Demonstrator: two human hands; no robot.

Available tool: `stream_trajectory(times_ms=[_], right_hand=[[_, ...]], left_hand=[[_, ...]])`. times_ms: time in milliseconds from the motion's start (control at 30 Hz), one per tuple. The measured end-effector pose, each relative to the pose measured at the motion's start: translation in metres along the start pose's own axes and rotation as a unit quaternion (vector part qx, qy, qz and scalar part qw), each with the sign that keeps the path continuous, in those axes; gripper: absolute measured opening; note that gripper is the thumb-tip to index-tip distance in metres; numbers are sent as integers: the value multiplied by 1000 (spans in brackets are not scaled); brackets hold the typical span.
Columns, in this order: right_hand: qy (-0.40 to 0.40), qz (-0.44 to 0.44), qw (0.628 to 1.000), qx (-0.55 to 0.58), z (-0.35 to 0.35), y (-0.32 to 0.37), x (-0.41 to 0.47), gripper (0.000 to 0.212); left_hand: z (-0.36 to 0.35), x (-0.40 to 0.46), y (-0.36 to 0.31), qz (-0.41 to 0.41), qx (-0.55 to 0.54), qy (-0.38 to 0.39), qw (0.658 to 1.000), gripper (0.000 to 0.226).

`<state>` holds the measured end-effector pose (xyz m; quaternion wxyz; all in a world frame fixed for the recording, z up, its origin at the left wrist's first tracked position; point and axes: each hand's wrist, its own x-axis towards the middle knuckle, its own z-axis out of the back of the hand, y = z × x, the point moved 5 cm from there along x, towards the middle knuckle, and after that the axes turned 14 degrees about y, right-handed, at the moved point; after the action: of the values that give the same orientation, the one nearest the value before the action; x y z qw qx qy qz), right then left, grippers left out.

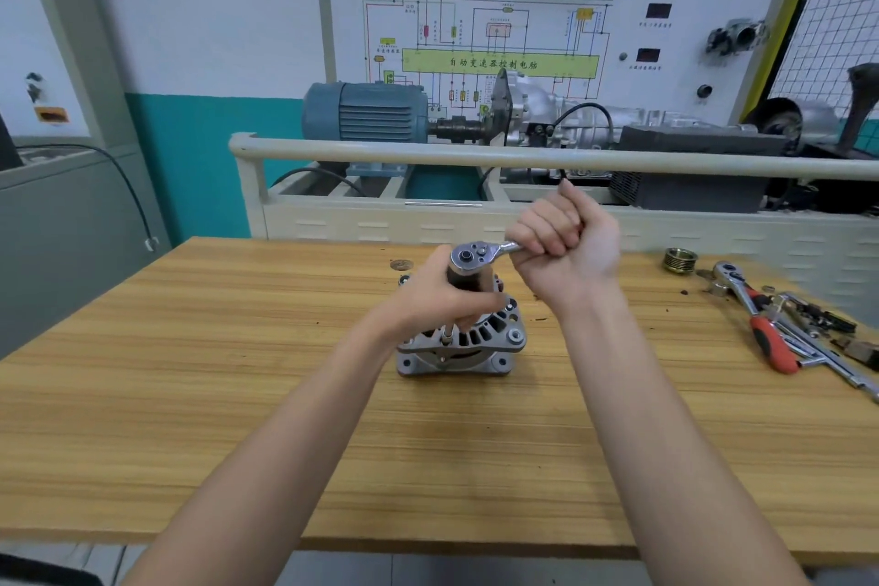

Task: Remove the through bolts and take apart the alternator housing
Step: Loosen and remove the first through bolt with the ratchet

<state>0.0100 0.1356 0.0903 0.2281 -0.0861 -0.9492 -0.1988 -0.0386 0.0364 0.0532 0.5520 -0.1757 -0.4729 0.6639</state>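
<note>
A silver alternator point(468, 345) stands on the wooden table point(238, 395), its slotted housing facing up. My left hand point(440, 300) is curled round the black socket extension under the ratchet head point(471, 256), directly above the housing. A thin silver shaft point(446, 334) comes out below my left hand and meets the housing's near left edge. My right hand point(566, 245) grips the ratchet's handle, which is hidden inside my fist, to the right of the head.
At the table's right edge lie a red-handled ratchet point(756, 319), several loose metal tools and parts point(818, 328) and a grooved pulley point(680, 259). Behind the table stands a training rig with a beige rail point(523, 155), a blue motor point(364, 112) and a gearbox.
</note>
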Motion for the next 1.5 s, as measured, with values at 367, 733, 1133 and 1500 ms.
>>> stream_trajectory(times_ms=[367,733,1133,1500], right_hand=[[-25,186,982,3,5,-9,-36,51],[22,-45,999,8,-2,-3,11,46],[-6,230,973,-30,1,-16,-46,45],[30,-64,997,24,0,-4,18,44]], left_hand=[[-5,2,8,-49,-64,-249,965,46],[4,0,-5,4,-39,41,998,34],[-4,0,10,-27,-81,-240,967,48],[-1,2,0,15,-55,10,998,35]])
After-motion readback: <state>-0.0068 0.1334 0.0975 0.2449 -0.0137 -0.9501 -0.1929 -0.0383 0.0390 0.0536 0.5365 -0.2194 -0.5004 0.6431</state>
